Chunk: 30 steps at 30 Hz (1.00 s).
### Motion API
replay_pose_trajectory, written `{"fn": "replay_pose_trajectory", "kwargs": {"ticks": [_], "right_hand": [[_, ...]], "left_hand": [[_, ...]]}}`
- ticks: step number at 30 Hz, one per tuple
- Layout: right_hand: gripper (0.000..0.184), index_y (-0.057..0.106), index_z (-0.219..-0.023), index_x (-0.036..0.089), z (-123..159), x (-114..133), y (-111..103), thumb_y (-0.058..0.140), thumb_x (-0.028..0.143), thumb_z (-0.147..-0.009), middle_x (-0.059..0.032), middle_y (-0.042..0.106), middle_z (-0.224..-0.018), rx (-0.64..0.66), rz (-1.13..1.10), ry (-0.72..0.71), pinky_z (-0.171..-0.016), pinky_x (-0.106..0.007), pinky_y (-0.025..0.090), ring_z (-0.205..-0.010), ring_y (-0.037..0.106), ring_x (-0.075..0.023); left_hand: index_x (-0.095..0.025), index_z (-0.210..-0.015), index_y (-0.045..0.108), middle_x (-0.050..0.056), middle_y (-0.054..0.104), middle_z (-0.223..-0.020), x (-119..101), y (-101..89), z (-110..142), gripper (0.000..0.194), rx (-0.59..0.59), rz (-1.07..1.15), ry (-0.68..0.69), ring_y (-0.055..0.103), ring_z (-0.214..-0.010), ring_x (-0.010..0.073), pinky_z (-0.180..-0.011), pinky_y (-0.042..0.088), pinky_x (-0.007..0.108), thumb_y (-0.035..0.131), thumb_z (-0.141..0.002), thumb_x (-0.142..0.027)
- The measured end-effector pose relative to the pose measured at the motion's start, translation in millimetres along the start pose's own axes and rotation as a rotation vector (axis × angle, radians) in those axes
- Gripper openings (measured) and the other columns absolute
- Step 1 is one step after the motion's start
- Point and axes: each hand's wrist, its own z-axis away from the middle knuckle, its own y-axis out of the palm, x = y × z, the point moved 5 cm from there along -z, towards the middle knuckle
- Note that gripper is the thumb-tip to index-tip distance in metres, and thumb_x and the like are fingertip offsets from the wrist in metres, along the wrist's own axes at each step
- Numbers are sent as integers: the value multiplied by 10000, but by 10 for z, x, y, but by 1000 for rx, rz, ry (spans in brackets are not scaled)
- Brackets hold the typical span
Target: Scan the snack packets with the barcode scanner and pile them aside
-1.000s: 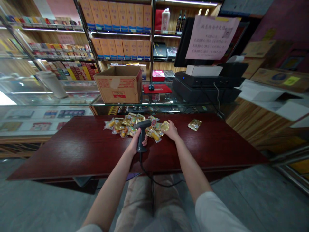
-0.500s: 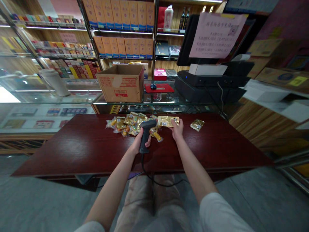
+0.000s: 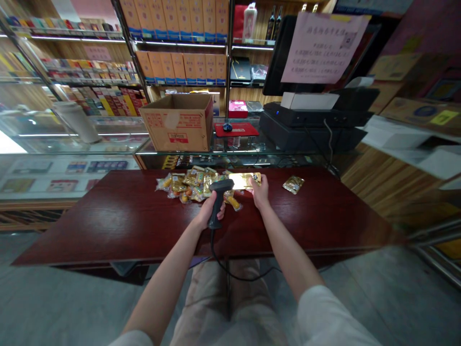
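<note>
My left hand is wrapped round the handle of a dark grey barcode scanner, whose head points right. A black cable runs down from its grip. In my right hand is a flat gold foil packet, pinched at its right end. Bright light from the scanner falls on the packet, washing out its print. Behind the scanner lies a heap of small wrapped snack packets, partly hidden by the scanner. Another gold packet lies by itself on the dark red table, right of my right hand.
Beyond the table, a glass counter carries an open cardboard box, a mouse on a red pad, and a monitor above a black cash drawer. A white tumbler stands left. Stocked shelves line the back.
The gold packet in my right hand has moved slightly left, nearer the scanner head. The scanner's light now shines on it. My left hand keeps its hold.
</note>
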Motion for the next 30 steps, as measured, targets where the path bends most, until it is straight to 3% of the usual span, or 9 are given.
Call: {"fn": "replay_pose_trajectory", "kwargs": {"ticks": [4, 8, 12, 14, 19, 21, 23, 26, 30], "right_hand": [[452, 488, -1189, 214, -95, 66, -170, 604, 410, -799, -79, 628, -1073, -74, 157, -93, -846, -363, 539, -959, 625, -215], [549, 417, -1364, 164, -259, 51, -495, 518, 312, -846, -174, 557, -1298, -154, 488, -123, -1017, -433, 442, -1160, 570, -267], [726, 359, -1444, 56, -282, -43, -729, 603, 258, -790, -311, 330, -1498, -307, 898, -67, -1118, -591, 254, -1401, 330, -401], [715, 386, -1449, 79, -229, -37, -651, 615, 274, -800, -292, 270, -1547, -267, 1005, -141, -1127, -619, 205, -1436, 260, -412], [577, 458, -1452, 229, 26, -27, 2, 533, 433, -918, -144, 553, -1389, 310, 1003, -288, -1137, -541, 246, -1302, 466, -312], [544, 507, -1419, 294, 122, -26, 181, 548, 495, -915, -105, 598, -1338, 435, 1036, -277, -1141, -563, 210, -1247, 505, -308], [507, 591, -1329, 302, 162, -17, 243, 606, 527, -875, -100, 621, -1289, 452, 1081, -265, -1137, -584, 187, -1206, 526, -315], [442, 648, -1201, 242, 126, -24, 189, 698, 431, -805, -124, 648, -1188, 420, 1046, -234, -1079, -548, 313, -1136, 566, -316], [198, 644, -1031, 215, -32, -64, 10, 578, 241, -845, -100, 691, -1057, 287, 577, -76, -959, -454, 473, -1008, 648, -254]], "left_hand": [[-164, -714, 503, -22, 492, -527, 0, -27, 5, 554, -18, 15, 14, 385, -359, 66, -359, 309, 200, 541, -849, -700], [-153, -685, 511, -11, 508, -544, -35, -41, 19, 574, -24, 28, 27, 383, -366, 56, -367, 316, 193, 526, -860, -699], [-149, -647, 502, -17, 482, -512, -79, -53, 25, 603, -32, 36, 40, 387, -369, 54, -371, 320, 188, 509, -862, -712], [-149, -650, 505, -19, 476, -498, -79, -64, 22, 612, -46, 42, 23, 404, -374, 61, -372, 325, 189, 512, -851, -727], [-145, -698, 518, 3, 559, -572, -92, -67, 16, 575, -89, 58, 52, 428, -382, 61, -370, 334, 192, 550, -848, -699], [-146, -712, 520, 0, 563, -573, -98, -57, 16, 558, -86, 52, 73, 427, -381, 61, -370, 336, 191, 559, -851, -684], [-147, -720, 520, -4, 560, -571, -105, -57, 18, 551, -86, 45, 91, 416, -375, 59, -369, 337, 192, 562, -852, -680], [-146, -732, 522, -2, 567, -583, -104, -69, 20, 553, -84, 42, 91, 421, -379, 59, -368, 339, 194, 584, -832, -686], [-147, -728, 522, -3, 566, -583, -99, -69, 18, 553, -82, 46, 75, 419, -378, 58, -371, 347, 195, 571, -841, -686]]}}
